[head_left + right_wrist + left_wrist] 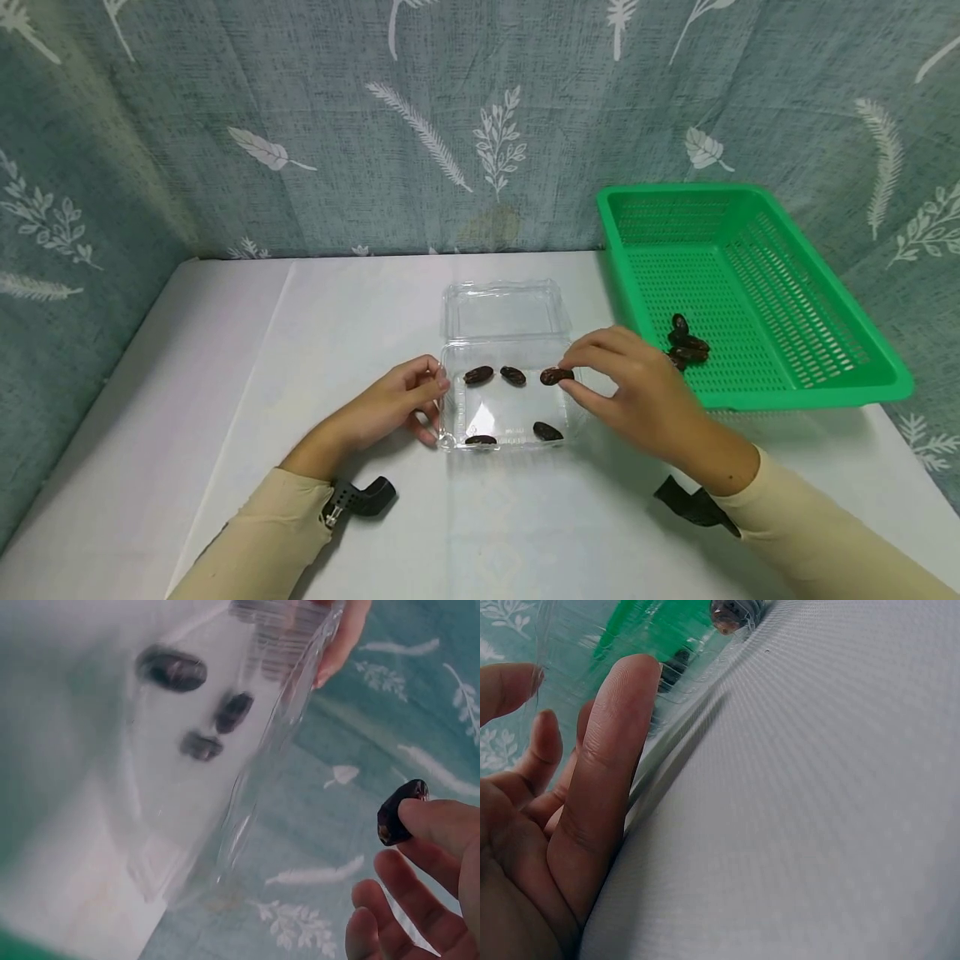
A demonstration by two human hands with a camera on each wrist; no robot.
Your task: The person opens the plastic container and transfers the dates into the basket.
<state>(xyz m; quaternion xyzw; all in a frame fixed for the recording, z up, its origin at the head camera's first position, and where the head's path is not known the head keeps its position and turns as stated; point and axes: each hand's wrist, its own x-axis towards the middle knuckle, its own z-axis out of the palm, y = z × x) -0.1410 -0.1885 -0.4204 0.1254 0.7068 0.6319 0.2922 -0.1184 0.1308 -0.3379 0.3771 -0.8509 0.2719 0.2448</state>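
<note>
- Nearest the camera, the left hand (pixel 397 404) curls its fingers against the left wall of the clear plastic box (pixel 450 400), steadying it on the white table (pixel 300 333).
- Over the box's right side, the right hand (pixel 637 392) pinches a dark date (pixel 556 376) at its fingertips.
- Four dates (pixel 513 375) already lie inside.
- Farther right, several more (pixel 686 342) wait in the green basket (pixel 825 367), so I judge the filling roughly half done.

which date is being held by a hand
The date at the box's right edge, pinched in the right hand's fingers; the other four lie loose inside.
</note>
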